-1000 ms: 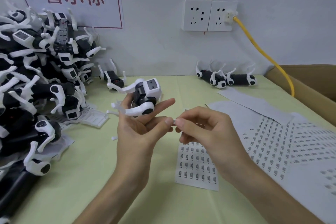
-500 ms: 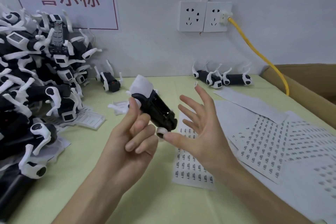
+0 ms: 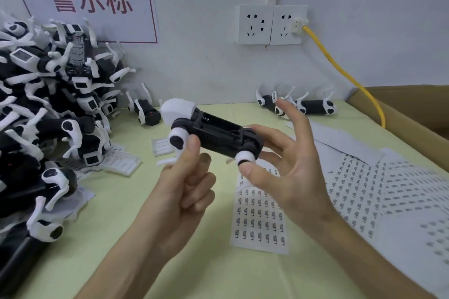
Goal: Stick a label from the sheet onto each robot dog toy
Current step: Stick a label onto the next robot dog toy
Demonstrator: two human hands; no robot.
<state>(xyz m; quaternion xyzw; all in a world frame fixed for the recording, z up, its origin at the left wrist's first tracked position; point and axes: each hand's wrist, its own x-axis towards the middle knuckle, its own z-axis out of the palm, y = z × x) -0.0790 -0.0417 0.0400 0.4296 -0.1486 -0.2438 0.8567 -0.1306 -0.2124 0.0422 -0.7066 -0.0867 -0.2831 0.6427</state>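
Note:
A black and white robot dog toy (image 3: pixel 218 136) is held belly-up above the table, head end to the left. My left hand (image 3: pixel 184 192) grips its front end, thumb on a white leg joint. My right hand (image 3: pixel 291 172) pinches the rear end between the thumb and the fingers behind it. The right index finger is raised, with a small label (image 3: pixel 274 96) stuck to its tip. Below the hands, the label sheet (image 3: pixel 260 221) lies flat on the green table.
A big pile of robot dog toys (image 3: pixel 48 116) fills the left side. One toy (image 3: pixel 147 114) lies by the wall, two more (image 3: pixel 313 105) at the back right. Peeled sheets (image 3: pixel 388 201) cover the right. Behind them are a cardboard box (image 3: pixel 413 119) and a yellow cable (image 3: pixel 340 68).
The toy has been turned from upright to belly-up and level. My right hand left the pinch at my left fingertips, opened, and now holds the toy's rear.

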